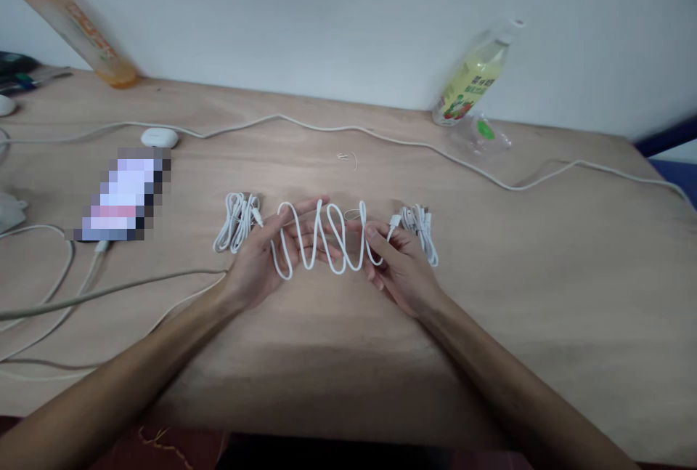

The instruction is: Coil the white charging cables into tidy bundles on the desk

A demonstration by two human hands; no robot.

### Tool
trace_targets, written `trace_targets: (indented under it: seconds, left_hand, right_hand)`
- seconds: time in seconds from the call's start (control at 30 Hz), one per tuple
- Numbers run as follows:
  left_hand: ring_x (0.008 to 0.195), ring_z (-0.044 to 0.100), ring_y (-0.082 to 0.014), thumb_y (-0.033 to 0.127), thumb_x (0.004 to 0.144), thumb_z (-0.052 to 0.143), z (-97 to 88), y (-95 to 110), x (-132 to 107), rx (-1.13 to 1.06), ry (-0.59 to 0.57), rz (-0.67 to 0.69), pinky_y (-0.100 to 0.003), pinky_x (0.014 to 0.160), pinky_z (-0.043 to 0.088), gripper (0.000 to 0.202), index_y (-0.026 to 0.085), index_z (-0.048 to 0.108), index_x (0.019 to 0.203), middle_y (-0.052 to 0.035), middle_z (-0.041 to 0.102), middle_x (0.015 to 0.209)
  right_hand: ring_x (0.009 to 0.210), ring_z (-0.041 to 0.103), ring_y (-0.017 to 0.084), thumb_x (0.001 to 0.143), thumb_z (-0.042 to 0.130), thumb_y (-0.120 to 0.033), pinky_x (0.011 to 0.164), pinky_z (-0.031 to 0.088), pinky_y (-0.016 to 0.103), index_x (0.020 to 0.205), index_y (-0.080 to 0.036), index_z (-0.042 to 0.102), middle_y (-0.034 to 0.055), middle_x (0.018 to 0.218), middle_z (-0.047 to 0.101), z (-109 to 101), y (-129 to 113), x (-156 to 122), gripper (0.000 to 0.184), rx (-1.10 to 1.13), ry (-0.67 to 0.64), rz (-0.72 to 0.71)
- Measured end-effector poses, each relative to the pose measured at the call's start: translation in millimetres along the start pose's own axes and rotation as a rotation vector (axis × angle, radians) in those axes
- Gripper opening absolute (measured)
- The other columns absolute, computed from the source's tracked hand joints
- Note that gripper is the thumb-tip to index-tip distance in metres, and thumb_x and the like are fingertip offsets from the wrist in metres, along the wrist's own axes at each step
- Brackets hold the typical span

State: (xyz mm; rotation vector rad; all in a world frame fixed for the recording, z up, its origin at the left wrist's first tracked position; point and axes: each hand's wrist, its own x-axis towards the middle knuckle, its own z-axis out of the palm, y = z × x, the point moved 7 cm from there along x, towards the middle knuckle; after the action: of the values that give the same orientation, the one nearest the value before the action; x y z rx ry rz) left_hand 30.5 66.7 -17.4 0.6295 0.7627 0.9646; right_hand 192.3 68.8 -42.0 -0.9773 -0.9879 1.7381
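Note:
A white charging cable (336,237) is spread in loose zigzag loops between my two hands above the table. My left hand (255,259) supports its left end, thumb over the cable and the other fingers stretched beneath the loops. My right hand (403,259) pinches the right-hand loops between thumb and fingers. A white plug (395,222) sticks up by the right index finger, and another plug (258,216) shows beside my left thumb. One folded cable bundle (235,223) lies just beyond my left hand; a second bundle (422,230) lies beyond my right hand.
A phone (123,197) with a plugged-in cord and a white earbud case (160,138) lie at left. Along the back runs a long white cord (348,128). An orange bottle (81,27) and a yellow-labelled bottle (473,81) stand near the wall. Small twist ties (347,158) lie mid-table.

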Motion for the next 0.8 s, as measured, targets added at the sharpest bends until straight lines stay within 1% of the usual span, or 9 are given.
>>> trace_targets:
  seconds: [0.1,0.2,0.33,0.43,0.53,0.63,0.73,0.8]
  left_hand:
    - [0.105,0.081,-0.0373,0.039,0.112,0.051,0.7,-2,0,-0.004,-0.034,-0.004,-0.055,0.098,0.062,0.055,0.014,0.059,0.159,-0.0231,0.08,0.131]
    - [0.106,0.081,-0.0376,0.042,0.111,0.052,1.2,-4,0,-0.003,-0.076,-0.011,-0.054,0.098,0.061,0.056,0.014,0.059,0.159,-0.0227,0.08,0.13]
    - [0.109,0.08,-0.0384,0.044,0.109,0.059,3.8,-7,-1,-0.004,-0.14,-0.021,-0.054,0.1,0.06,0.06,0.015,0.058,0.161,-0.0219,0.08,0.13]
    - [0.111,0.08,-0.0382,0.044,0.109,0.059,6.2,-9,-2,-0.021,-0.169,-0.028,-0.055,0.101,0.06,0.06,0.017,0.057,0.162,-0.0213,0.08,0.131]
    - [0.11,0.08,-0.0375,0.044,0.111,0.056,8.3,-11,-3,-0.022,-0.179,-0.032,-0.055,0.101,0.059,0.057,0.017,0.058,0.161,-0.0211,0.08,0.131]
    - [0.109,0.08,-0.037,0.043,0.111,0.056,8.7,-11,-4,-0.008,-0.181,-0.032,-0.054,0.1,0.059,0.056,0.018,0.059,0.161,-0.0206,0.08,0.13]
    - [0.108,0.08,-0.0363,0.045,0.111,0.056,6.5,-12,-3,0.002,-0.172,-0.041,-0.053,0.099,0.06,0.057,0.018,0.059,0.161,-0.0204,0.08,0.129]
    - [0.107,0.08,-0.0355,0.046,0.11,0.058,4.8,-13,-2,0.01,-0.159,-0.044,-0.051,0.098,0.06,0.058,0.019,0.059,0.161,-0.02,0.08,0.128]
  right_hand:
    - [0.043,0.04,0.007,0.081,0.092,-0.059,0.036,0.03,0.017,0.098,-0.022,0.083,-0.0078,0.052,0.055,0,2,1,0.042,0.071,-0.015,0.041]
    - [0.047,0.04,0.007,0.074,0.098,-0.056,0.037,0.03,0.017,0.096,-0.024,0.083,-0.0083,0.057,0.054,-1,3,1,0.042,0.127,-0.007,0.083]
    - [0.05,0.035,0.005,0.068,0.103,-0.054,0.04,0.026,0.017,0.096,-0.025,0.083,-0.0072,0.065,0.058,1,7,0,0.045,0.181,0.0,0.131]
    - [0.052,0.036,0.006,0.069,0.102,-0.055,0.043,0.028,0.018,0.099,-0.025,0.084,-0.0048,0.071,0.063,6,11,-2,0.046,0.176,-0.025,0.152]
    - [0.056,0.042,0.008,0.073,0.099,-0.058,0.047,0.033,0.02,0.104,-0.026,0.084,-0.0028,0.076,0.066,10,15,-5,0.048,0.149,-0.061,0.173]
    - [0.06,0.048,0.01,0.074,0.096,-0.065,0.05,0.036,0.022,0.107,-0.027,0.085,-0.0004,0.081,0.069,9,20,-7,0.051,0.105,-0.072,0.205]
    - [0.061,0.048,0.011,0.073,0.095,-0.069,0.05,0.035,0.022,0.112,-0.029,0.086,-0.0005,0.079,0.068,7,23,-8,0.056,0.063,-0.086,0.233]
    - [0.06,0.047,0.01,0.073,0.095,-0.069,0.051,0.035,0.022,0.114,-0.03,0.086,-0.0013,0.077,0.067,7,22,-8,0.057,0.049,-0.083,0.225]
